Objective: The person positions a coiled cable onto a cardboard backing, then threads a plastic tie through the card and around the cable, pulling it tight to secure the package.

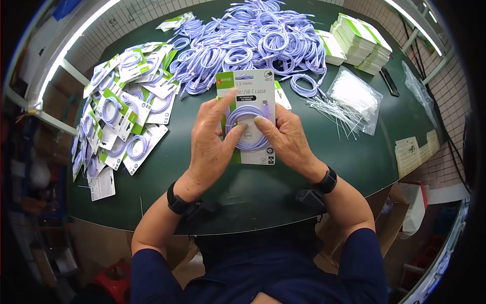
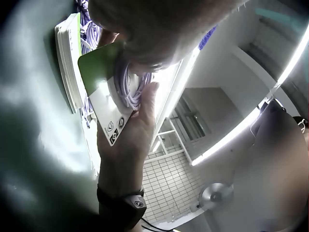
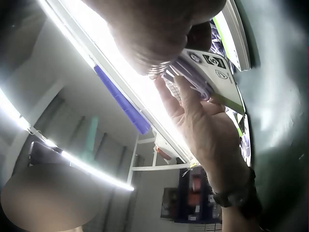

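A white and green retail card (image 1: 259, 91) with a coiled lilac USB-C cable (image 1: 246, 112) on its front stands tilted up between both hands. My left hand (image 1: 207, 134) holds its left side, thumb on the coil and index finger raised along the card's edge. From the right, my right hand (image 1: 291, 134) grips the other side with its thumb over the coil, its fingers mostly hidden behind. In the left wrist view the card's lower corner (image 2: 107, 118) points down beside the right hand. The right wrist view shows the left thumb against the coil (image 3: 195, 82).
A big heap of lilac cables (image 1: 253, 40) covers the back of the green table (image 1: 344, 162). Carded cables (image 1: 121, 111) pile up at left. Stacked cards (image 1: 359, 43), a bag of white ties (image 1: 354, 96) and a black tool (image 1: 389, 82) lie at right.
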The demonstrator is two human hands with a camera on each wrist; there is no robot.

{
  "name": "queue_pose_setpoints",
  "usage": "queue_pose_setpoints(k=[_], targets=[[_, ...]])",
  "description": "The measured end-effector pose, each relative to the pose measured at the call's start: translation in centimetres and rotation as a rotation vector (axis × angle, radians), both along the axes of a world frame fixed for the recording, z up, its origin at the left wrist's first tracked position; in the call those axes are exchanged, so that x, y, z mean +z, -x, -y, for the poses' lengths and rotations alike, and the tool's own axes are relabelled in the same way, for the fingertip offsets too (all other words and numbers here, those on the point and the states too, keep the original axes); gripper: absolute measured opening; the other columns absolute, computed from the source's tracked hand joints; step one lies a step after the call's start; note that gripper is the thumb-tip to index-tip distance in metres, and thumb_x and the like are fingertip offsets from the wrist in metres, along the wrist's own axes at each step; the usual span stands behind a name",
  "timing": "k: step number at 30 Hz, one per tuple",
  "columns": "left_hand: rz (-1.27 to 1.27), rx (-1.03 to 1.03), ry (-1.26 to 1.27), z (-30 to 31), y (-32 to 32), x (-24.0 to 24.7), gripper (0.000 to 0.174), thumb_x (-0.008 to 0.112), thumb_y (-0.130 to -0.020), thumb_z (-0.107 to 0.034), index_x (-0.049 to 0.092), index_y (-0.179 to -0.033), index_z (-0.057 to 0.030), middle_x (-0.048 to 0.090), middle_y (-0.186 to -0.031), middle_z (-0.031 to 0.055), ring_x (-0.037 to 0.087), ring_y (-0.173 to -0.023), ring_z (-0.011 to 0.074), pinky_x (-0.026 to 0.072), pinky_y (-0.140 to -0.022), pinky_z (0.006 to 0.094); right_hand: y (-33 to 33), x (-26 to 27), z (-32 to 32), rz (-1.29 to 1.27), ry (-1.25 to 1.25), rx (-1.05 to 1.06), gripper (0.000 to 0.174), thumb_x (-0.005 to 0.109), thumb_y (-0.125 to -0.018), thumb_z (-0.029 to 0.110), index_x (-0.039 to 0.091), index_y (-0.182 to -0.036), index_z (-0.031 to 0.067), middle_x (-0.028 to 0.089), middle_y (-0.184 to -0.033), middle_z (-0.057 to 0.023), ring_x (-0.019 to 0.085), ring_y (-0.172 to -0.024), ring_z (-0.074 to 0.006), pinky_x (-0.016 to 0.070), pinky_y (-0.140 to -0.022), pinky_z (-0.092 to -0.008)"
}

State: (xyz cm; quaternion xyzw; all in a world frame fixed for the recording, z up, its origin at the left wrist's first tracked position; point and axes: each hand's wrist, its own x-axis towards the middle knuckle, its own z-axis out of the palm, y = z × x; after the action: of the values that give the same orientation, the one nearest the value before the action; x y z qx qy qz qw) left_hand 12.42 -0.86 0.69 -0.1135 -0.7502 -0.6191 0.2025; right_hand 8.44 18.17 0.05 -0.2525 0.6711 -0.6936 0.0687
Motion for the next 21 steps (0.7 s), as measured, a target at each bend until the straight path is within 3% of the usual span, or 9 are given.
queue_pose_setpoints(k=[3,7,21], targets=[[-0.044,-0.078,0.107,0.4,0.9,-1.0,0.055,0.076,-0.093,-0.001,0.064,-0.146,-0.0109,0.058,-0.138,0.0139,0.060,-0.125,0.0188,0.0555,-0.099,0.0320,0.1,-0.1,0.0,0.004,0.016,0.014,0.043,0.060,-0.110,0.032,0.060,-0.135,-0.0039,0.074,-0.115,-0.0092,0.067,-0.099,-0.0106,0.0568,-0.085,-0.0283],[0.021,-0.181,-0.039,-0.1,1.5,-1.1,0.044,0.078,-0.094,-0.004,0.070,-0.138,-0.0085,0.061,-0.135,0.0127,0.063,-0.122,0.0197,0.0549,-0.100,0.0326,0.4,-0.2,-0.2,0.029,0.059,0.073,0.046,0.059,-0.111,0.034,0.058,-0.137,-0.0035,0.073,-0.117,-0.0095,0.067,-0.102,-0.0108,0.0565,-0.087,-0.0286],[-0.001,-0.103,-0.053,-0.2,1.8,-2.6,0.033,0.080,-0.094,-0.007,0.075,-0.127,-0.0075,0.070,-0.124,0.0094,0.068,-0.113,0.0186,0.0547,-0.098,0.0310,0.5,-1.2,0.1,0.043,0.042,0.102,0.043,0.060,-0.110,0.031,0.058,-0.137,-0.0029,0.071,-0.120,-0.0131,0.067,-0.108,-0.0165,0.0568,-0.092,-0.0323]])
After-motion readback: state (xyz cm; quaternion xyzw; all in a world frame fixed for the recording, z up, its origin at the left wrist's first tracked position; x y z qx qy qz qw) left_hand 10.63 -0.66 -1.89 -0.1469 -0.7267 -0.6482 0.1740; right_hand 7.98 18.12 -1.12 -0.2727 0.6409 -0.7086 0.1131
